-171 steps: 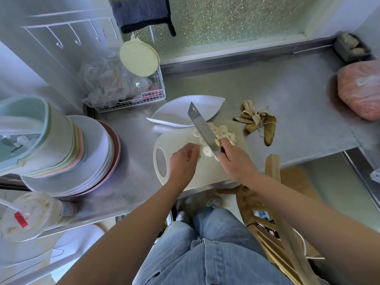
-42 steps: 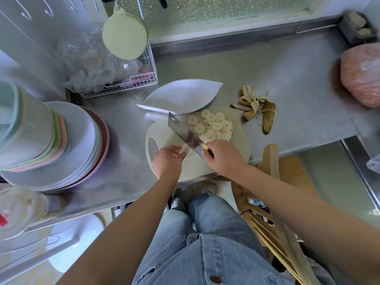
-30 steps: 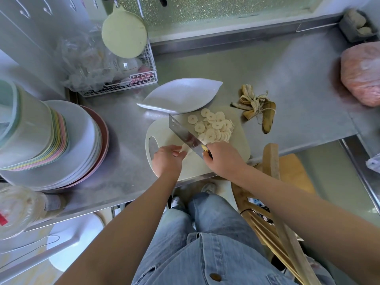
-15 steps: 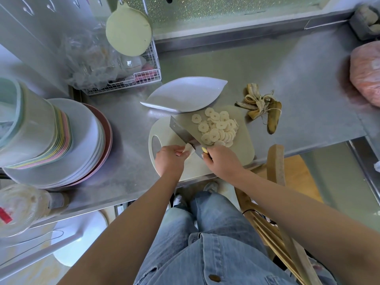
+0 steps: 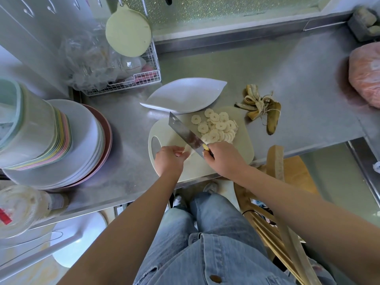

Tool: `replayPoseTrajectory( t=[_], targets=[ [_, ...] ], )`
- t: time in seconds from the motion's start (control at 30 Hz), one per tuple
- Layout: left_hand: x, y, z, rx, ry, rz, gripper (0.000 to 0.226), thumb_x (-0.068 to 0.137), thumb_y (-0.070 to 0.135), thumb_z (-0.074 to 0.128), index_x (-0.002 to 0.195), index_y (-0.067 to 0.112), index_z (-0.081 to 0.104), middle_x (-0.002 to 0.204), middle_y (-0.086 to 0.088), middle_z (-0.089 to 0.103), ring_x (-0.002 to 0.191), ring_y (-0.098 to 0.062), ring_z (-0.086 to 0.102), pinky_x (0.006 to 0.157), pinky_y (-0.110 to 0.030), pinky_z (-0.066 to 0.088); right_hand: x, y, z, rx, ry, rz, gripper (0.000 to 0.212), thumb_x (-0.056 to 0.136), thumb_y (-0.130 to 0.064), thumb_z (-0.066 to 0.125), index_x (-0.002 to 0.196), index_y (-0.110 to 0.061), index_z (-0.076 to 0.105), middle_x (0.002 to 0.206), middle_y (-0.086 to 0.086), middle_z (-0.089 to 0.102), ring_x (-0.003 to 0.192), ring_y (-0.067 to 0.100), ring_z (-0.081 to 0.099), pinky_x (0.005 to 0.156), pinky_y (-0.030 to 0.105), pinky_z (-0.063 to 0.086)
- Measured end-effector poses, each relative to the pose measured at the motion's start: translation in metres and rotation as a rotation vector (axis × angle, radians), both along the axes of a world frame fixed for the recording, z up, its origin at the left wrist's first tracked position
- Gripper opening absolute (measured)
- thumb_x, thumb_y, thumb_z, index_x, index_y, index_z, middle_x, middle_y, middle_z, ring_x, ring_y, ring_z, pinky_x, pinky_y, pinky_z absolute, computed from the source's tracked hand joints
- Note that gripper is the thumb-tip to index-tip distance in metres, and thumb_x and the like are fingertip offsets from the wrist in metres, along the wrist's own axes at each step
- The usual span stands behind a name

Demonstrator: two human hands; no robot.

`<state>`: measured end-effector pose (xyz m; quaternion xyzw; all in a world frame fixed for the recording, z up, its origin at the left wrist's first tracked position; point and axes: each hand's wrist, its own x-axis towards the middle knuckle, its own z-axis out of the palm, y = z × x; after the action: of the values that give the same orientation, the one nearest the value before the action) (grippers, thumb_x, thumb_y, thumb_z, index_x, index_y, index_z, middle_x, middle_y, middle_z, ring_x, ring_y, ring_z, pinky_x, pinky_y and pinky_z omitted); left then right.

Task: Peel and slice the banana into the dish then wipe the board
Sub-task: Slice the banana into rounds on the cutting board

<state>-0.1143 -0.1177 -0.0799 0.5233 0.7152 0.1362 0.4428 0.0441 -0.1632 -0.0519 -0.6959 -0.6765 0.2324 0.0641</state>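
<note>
I stand at the steel counter, with a tall stack of plates to my left. The pale cutting board lies at the near edge, and the white leaf-shaped dish is just behind it. My right hand is wrapped round the handle of the knife, whose blade is angled across the board. The peel lies right of the board. The slices are heaped on the board's far side. My left hand pinches the banana stub (a small pale end) by the blade.

Single head-worn wide-angle view, looking forward and steeply down from above onto the table at close range; the wearer's lap fills the near edge.
</note>
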Motion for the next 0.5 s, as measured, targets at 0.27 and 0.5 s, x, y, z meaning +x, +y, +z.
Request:
replayPoseTrajectory(
  t=[0.27, 0.5],
  targets=[
    [0.0, 0.001, 0.0, -0.009, -0.014, -0.001, 0.023, 0.077, 0.035, 0.078, 0.095, 0.02, 0.075, 0.077, 0.01, 0.066, 0.082, -0.01, 0.064, 0.069, -0.021, 0.045, -0.008, 0.003, -0.008, -0.077, -0.005, -0.014, 0.047, 0.095, -0.021, 0.045, 0.056, -0.024, 0.02, 0.053, -0.004, 0.026, 0.053, 0.018, 0.035, 0.054, 0.032, 0.026],
    [-0.001, 0.001, -0.002, -0.012, -0.008, 0.004, 0.022, 0.077, 0.033, 0.078, 0.094, 0.02, 0.076, 0.078, 0.01, 0.067, 0.082, -0.009, 0.065, 0.069, -0.021, 0.047, -0.008, -0.002, -0.016, -0.078, 0.017, -0.058, 0.047, 0.095, -0.021, 0.047, 0.055, -0.021, 0.022, 0.051, -0.003, 0.028, 0.046, 0.015, 0.03, 0.046, 0.031, 0.018]
  ],
)
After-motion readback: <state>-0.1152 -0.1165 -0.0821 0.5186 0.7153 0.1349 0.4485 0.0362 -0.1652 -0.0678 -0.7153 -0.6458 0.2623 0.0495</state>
